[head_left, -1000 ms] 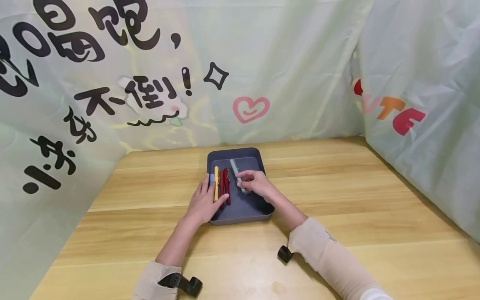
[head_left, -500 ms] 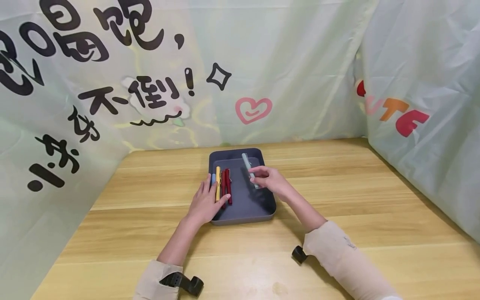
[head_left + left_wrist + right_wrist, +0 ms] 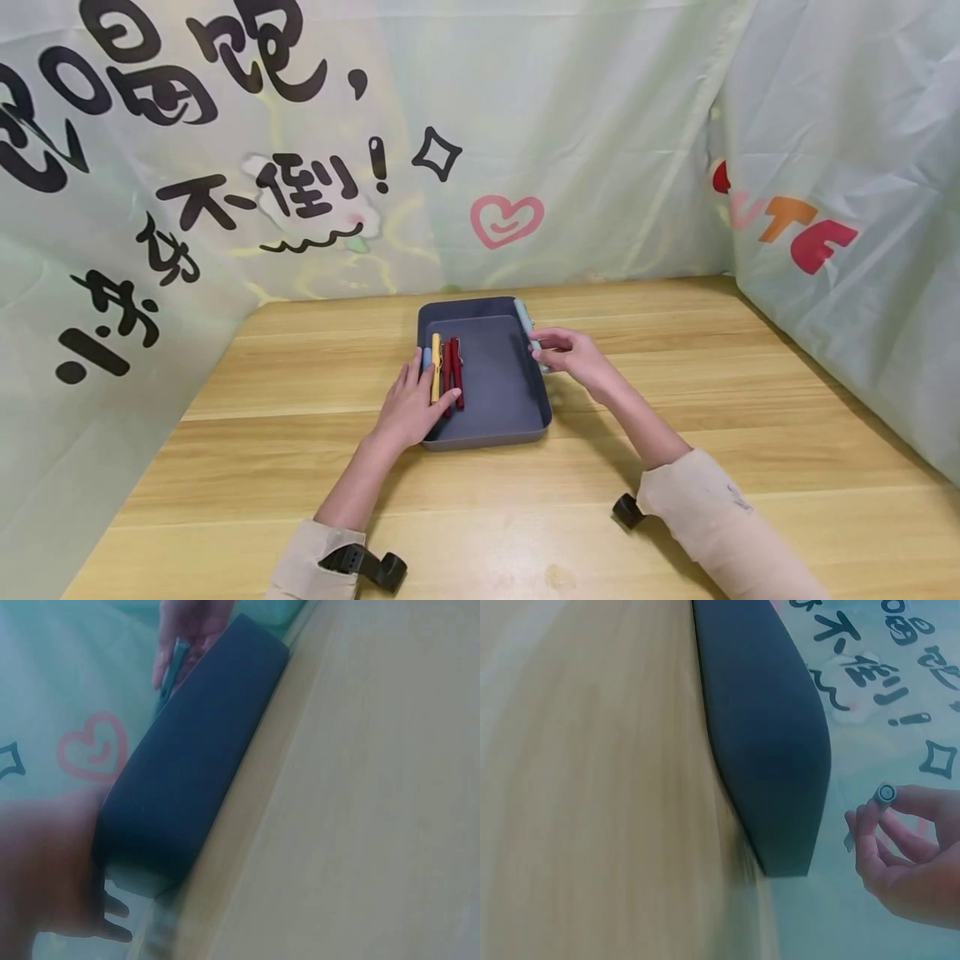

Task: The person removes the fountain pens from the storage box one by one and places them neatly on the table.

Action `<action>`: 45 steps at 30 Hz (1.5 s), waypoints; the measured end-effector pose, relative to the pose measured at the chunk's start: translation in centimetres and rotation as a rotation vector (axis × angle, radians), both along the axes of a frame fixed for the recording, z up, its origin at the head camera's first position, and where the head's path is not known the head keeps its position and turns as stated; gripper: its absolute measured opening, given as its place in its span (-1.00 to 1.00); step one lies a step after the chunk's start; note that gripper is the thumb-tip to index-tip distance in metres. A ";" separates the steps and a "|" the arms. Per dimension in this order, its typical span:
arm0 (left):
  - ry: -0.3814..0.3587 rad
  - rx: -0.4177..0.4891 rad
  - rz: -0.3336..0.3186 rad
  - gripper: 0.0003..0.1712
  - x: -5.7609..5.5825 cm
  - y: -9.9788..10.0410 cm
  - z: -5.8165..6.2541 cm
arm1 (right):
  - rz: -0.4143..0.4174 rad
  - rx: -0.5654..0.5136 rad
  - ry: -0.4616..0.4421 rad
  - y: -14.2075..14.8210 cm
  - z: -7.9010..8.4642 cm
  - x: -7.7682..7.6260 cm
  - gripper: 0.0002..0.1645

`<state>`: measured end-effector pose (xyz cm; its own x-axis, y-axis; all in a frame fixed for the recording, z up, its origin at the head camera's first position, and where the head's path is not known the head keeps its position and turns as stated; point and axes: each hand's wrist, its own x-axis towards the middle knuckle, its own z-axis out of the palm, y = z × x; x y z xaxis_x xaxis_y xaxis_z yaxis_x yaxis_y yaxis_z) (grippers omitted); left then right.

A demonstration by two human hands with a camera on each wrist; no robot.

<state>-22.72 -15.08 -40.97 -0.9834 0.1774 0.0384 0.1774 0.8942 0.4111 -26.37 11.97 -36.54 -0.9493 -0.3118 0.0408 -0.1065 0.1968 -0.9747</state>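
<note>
The dark grey tray point(image 3: 491, 437) lies on the wooden table. My left hand point(image 3: 405, 408) grips its left wall, fingers along the outside and thumb reaching inside over the pens. Beside that hand in the tray lie a yellow pen point(image 3: 436, 354), two dark red pens point(image 3: 457, 367) and a blue pen point(image 3: 427, 358), partly hidden by my fingers. My right hand point(image 3: 573, 358) pinches a pale grey-green pen point(image 3: 522, 314) between thumb and fingers, above the tray's right rim. In the right wrist view one end of that pen point(image 3: 886, 793) faces the camera.
Wooden table surface point(image 3: 675, 375) extends on both sides of the tray. A printed cloth point(image 3: 600, 167) hangs behind and along both sides of the table. Black wrist cameras are strapped at both forearms.
My right hand has carried the pale pen rightward, from over the tray's middle to its right rim. My left hand and the other pens stay in place.
</note>
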 end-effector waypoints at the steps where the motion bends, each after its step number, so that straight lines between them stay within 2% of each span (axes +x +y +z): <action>1: 0.001 0.001 0.000 -0.12 0.0 0.0 0.0 | 0.001 -0.005 0.001 0.3 0.0 0.0 -0.53; 12: 0.001 -0.003 -0.001 -0.12 0.0 0.0 0.0 | -0.049 0.045 -0.028 2.7 -0.7 0.2 -0.52; 18: -0.008 -0.007 -0.005 -0.11 0.0 0.0 0.0 | -0.064 0.056 -0.005 3.1 -2.1 0.2 -0.52; 26: 0.003 0.009 -0.004 -0.13 -0.1 -0.1 -0.3 | -0.092 0.041 -0.034 3.3 -4.0 0.1 -0.53; 36: 0.018 0.033 0.016 -0.04 -0.1 0.1 0.1 | -0.117 0.037 -0.081 3.3 -4.6 0.1 -0.45; 45: -0.002 0.002 -0.005 -0.04 0.0 -0.3 0.1 | -0.142 0.069 -0.051 2.9 -4.9 0.3 -0.46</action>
